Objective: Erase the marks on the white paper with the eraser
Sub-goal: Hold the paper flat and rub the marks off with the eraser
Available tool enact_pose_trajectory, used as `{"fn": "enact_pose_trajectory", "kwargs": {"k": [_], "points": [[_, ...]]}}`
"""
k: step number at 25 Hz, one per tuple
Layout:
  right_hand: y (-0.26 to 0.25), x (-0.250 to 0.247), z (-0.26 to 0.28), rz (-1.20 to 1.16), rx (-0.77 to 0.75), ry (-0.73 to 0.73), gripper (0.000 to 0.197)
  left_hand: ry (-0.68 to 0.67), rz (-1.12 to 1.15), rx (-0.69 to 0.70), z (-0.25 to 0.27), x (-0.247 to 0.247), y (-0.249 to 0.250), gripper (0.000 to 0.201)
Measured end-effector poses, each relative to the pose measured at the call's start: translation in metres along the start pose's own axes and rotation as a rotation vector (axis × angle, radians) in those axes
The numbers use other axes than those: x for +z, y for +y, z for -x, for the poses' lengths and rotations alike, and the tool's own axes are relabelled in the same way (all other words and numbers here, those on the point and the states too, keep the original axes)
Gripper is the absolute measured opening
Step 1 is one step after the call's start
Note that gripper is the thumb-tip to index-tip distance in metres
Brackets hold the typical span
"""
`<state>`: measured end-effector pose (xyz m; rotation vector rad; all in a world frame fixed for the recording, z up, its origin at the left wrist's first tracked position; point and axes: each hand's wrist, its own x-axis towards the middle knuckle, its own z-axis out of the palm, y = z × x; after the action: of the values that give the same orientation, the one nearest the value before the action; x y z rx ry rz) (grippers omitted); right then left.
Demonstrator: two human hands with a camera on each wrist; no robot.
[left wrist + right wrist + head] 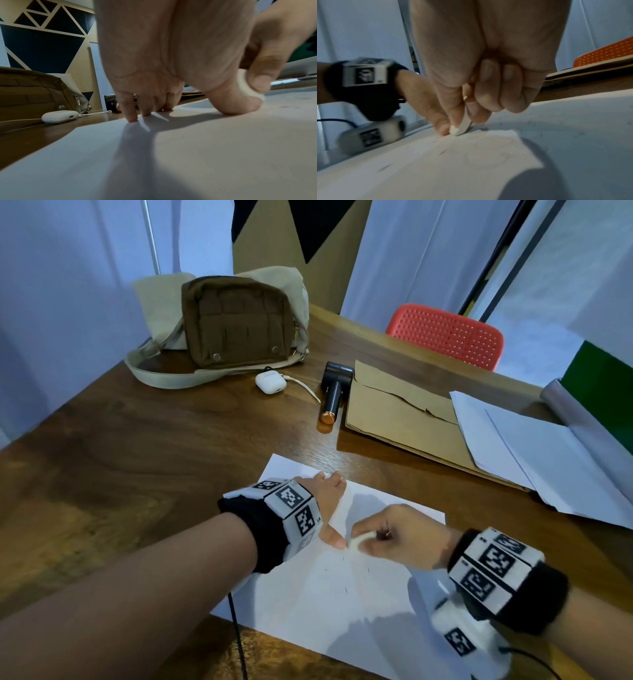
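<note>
A white paper [329, 604] lies on the wooden table [137, 440] in front of me. My left hand [325, 501] presses it flat with straight fingers [131, 115] and thumb [240, 106] spread on the sheet [188, 155]. My right hand [394, 535] pinches a small white eraser [358, 541] between thumb and fingers, its tip on the paper [471, 169] right beside the left thumb. The eraser [461, 127] stands tilted. A few short dark pencil marks [346, 590] remain below the eraser; fainter marks [443, 152] show in the right wrist view.
A brown bag [236, 320] on a cream tote, a white earbud case [270, 382], and a dark handheld device [334, 392] sit at the far side. A brown envelope [394, 412] and loose white sheets [548, 457] lie to the right. A red chair [448, 335] stands behind.
</note>
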<state>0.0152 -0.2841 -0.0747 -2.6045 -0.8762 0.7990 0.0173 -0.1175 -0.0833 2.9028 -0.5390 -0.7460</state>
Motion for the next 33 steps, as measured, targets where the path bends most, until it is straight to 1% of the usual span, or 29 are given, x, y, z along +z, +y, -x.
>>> {"fn": "enact_pose_trajectory", "kwargs": {"k": [1, 4, 6, 7, 8, 10, 11, 12, 13, 14, 17, 18, 19, 20, 22, 23, 24, 25, 28, 29, 30, 31, 32, 33], "points": [[0.002, -0.005, -0.004, 0.015, 0.021, 0.015, 0.023, 0.001, 0.002, 0.002, 0.000, 0.000, 0.000, 0.097], [0.011, -0.020, -0.031, 0.061, 0.159, 0.204, 0.026, 0.020, 0.005, 0.005, 0.002, 0.000, 0.000, 0.094], [0.012, -0.019, -0.038, 0.094, 0.176, 0.279, 0.021, 0.031, 0.004, 0.003, 0.002, 0.001, 0.000, 0.093], [0.011, -0.014, -0.034, 0.093, 0.149, 0.271, 0.019, 0.030, 0.003, 0.002, 0.001, 0.001, 0.000, 0.094], [0.011, -0.008, -0.027, 0.081, 0.095, 0.225, 0.020, 0.026, 0.004, -0.001, 0.001, 0.001, 0.000, 0.096], [0.006, 0.001, -0.005, -0.032, -0.002, 0.067, 0.022, 0.012, 0.009, -0.003, -0.001, 0.001, 0.000, 0.098], [0.004, 0.001, 0.002, -0.085, -0.011, 0.000, 0.021, 0.005, 0.010, 0.002, -0.002, 0.001, 0.000, 0.098], [0.005, -0.002, 0.003, -0.102, 0.004, -0.025, 0.021, 0.001, 0.008, 0.011, -0.003, 0.001, -0.001, 0.097], [0.007, -0.007, 0.001, -0.081, 0.027, -0.011, 0.020, 0.000, 0.003, 0.022, -0.003, 0.001, -0.001, 0.096], [0.012, -0.012, -0.006, -0.047, 0.055, 0.035, 0.021, -0.003, 0.000, 0.029, -0.002, 0.001, -0.001, 0.095], [0.025, -0.024, -0.032, -0.016, 0.165, 0.245, 0.024, -0.002, -0.013, 0.042, -0.001, 0.000, -0.002, 0.090], [0.025, -0.022, -0.035, -0.011, 0.185, 0.291, 0.024, -0.002, -0.020, 0.047, 0.000, -0.001, -0.002, 0.089], [0.022, -0.018, -0.035, 0.010, 0.172, 0.311, 0.024, -0.004, -0.026, 0.050, 0.000, -0.002, -0.002, 0.089], [0.019, -0.012, -0.030, 0.031, 0.125, 0.293, 0.023, -0.007, -0.029, 0.049, 0.000, -0.002, -0.002, 0.090], [0.011, 0.000, -0.015, -0.030, 0.019, 0.178, 0.021, -0.014, -0.052, 0.042, 0.000, -0.002, -0.001, 0.092], [0.008, 0.001, -0.009, -0.083, 0.000, 0.107, 0.021, -0.016, -0.073, 0.040, -0.001, -0.002, 0.000, 0.093], [0.008, -0.003, -0.008, -0.106, 0.013, 0.071, 0.020, -0.016, -0.088, 0.042, 0.000, -0.001, 0.000, 0.095], [0.011, -0.009, -0.013, -0.095, 0.042, 0.084, 0.020, -0.016, -0.092, 0.046, 0.000, -0.002, 0.001, 0.096], [0.018, -0.026, -0.034, -0.008, 0.162, 0.250, 0.021, -0.017, -0.072, 0.056, 0.000, -0.001, 0.000, 0.096], [0.015, -0.025, -0.037, 0.021, 0.161, 0.288, 0.017, -0.019, -0.072, 0.051, 0.000, -0.001, -0.001, 0.096], [0.011, -0.022, -0.035, 0.035, 0.129, 0.298, 0.021, -0.023, -0.075, 0.046, -0.001, -0.001, -0.001, 0.097], [0.008, -0.017, -0.030, 0.047, 0.081, 0.272, 0.033, -0.028, -0.079, 0.041, -0.001, -0.001, -0.001, 0.097], [0.005, -0.010, -0.022, 0.037, 0.037, 0.214, 0.040, -0.032, -0.085, 0.035, -0.002, -0.001, -0.001, 0.097], [0.001, -0.004, -0.012, 0.002, 0.010, 0.142, 0.039, -0.037, -0.098, 0.029, -0.002, -0.001, 0.000, 0.098]]}}
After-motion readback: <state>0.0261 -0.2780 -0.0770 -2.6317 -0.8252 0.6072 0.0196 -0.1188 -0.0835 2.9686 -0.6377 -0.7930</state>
